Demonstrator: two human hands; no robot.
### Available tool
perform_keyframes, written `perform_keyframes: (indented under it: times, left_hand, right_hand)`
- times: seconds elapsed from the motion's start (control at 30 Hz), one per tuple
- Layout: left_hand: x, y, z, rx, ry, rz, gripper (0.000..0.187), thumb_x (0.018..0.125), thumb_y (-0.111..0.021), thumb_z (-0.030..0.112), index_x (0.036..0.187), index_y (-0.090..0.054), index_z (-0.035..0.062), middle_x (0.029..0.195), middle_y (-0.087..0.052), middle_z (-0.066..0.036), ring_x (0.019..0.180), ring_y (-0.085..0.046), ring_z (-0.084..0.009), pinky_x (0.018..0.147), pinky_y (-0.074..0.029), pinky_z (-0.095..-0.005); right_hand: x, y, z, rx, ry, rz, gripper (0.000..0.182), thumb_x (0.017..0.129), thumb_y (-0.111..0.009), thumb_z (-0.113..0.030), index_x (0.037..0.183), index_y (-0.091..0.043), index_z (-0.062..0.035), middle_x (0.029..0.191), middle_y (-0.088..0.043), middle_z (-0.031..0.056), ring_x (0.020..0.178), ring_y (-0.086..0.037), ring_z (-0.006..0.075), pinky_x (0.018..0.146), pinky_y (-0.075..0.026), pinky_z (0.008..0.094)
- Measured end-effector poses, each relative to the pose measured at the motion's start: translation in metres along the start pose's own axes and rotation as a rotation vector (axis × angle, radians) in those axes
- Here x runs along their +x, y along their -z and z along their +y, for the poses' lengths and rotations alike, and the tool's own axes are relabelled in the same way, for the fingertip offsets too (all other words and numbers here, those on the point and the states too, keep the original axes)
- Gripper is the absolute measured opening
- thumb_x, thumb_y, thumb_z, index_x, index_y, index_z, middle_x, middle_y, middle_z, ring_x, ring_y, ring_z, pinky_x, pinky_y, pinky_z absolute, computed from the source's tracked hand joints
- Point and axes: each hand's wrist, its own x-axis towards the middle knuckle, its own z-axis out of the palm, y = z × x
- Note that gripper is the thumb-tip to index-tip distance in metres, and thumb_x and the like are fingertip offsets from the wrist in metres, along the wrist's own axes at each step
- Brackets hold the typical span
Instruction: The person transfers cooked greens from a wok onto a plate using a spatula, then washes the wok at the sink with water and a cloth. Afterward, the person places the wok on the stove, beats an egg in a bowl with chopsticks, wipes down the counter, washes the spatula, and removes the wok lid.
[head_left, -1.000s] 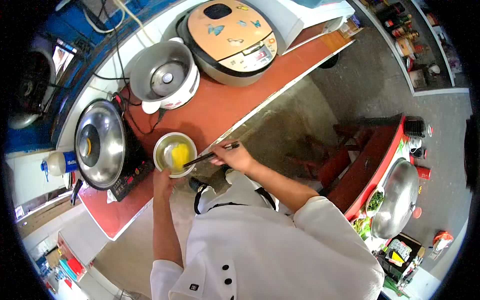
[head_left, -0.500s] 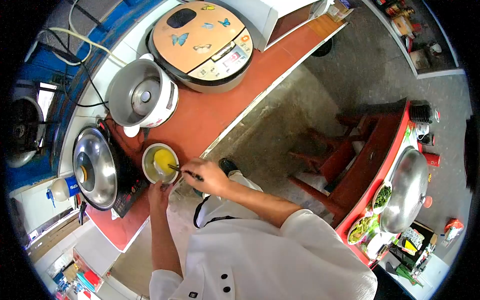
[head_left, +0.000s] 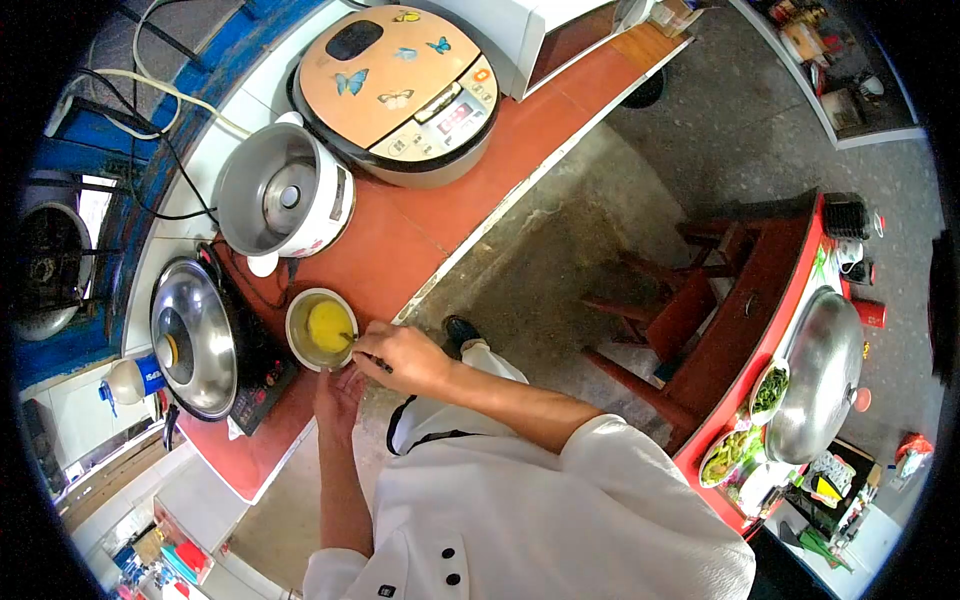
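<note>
A light-coloured bowl (head_left: 303, 348) with yellow liquid (head_left: 326, 325), which looks like beaten egg, is at the edge of the red counter. My left hand (head_left: 340, 391) holds the bowl at its near rim, the fingertips partly hidden beneath it. In my right hand (head_left: 410, 358) are dark chopsticks (head_left: 376, 363), gripped with curled fingers. Their tips reach over the bowl's right side into the yellow liquid. Whether there are one or two sticks is hard to make out.
Left of the bowl, a lidded wok (head_left: 193, 340) sits on a black induction cooker (head_left: 262, 392). Behind stand a white-sided pot (head_left: 250, 190) and a rice cooker (head_left: 400, 80). A red table (head_left: 690, 455) with dishes and a large metal lid (head_left: 815, 380) is at right.
My right hand has shifted slightly left with the chopsticks, whose tips sit lower in the bowl. My left hand has turned and moved a little right, still at the bowl.
</note>
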Motion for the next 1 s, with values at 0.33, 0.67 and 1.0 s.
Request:
perform_keyframes:
  times: [0.33, 0.67, 1.0]
  left_hand:
    - [-0.032, -0.047, 0.004, -0.224, 0.117, -0.244, 0.033, 0.097, -0.047, 0.036, 0.108, -0.059, 0.0076, 0.1, -0.066, -0.006, 0.088, -0.064, -0.0181, 0.081, -0.05, -0.034]
    - [-0.016, -0.047, 0.002, -0.202, 0.163, -0.183, 0.025, 0.097, -0.047, 0.026, 0.107, -0.059, 0.0072, 0.098, -0.067, -0.003, 0.089, -0.065, -0.0139, 0.076, -0.055, -0.0293]
    - [0.01, 0.0, -0.008, -0.12, 0.001, -0.017, 0.035, 0.097, -0.046, 0.035, 0.113, -0.054, 0.0048, 0.11, -0.061, -0.014, 0.092, -0.061, -0.0236, 0.079, -0.05, -0.0328]
  right_hand:
    - [-0.012, -0.013, 0.003, -0.278, 0.18, -0.125, 0.023, 0.073, -0.062, -0.01, 0.096, -0.063, -0.006, 0.091, -0.06, 0.0119, 0.082, -0.062, 0.0312, 0.071, -0.051, 0.0429]
    - [-0.014, -0.019, 0.002, -0.279, 0.296, -0.087, 0.01, 0.075, -0.058, -0.012, 0.082, -0.061, -0.0063, 0.087, -0.058, 0.0116, 0.082, -0.061, 0.0308, 0.073, -0.049, 0.0412]
    - [0.001, 0.008, 0.004, 0.076, 0.066, 0.027, 0.016, 0.087, -0.061, -0.02, 0.089, -0.066, -0.0042, 0.086, -0.061, 0.0148, 0.078, -0.063, 0.0329, 0.071, -0.051, 0.0413]
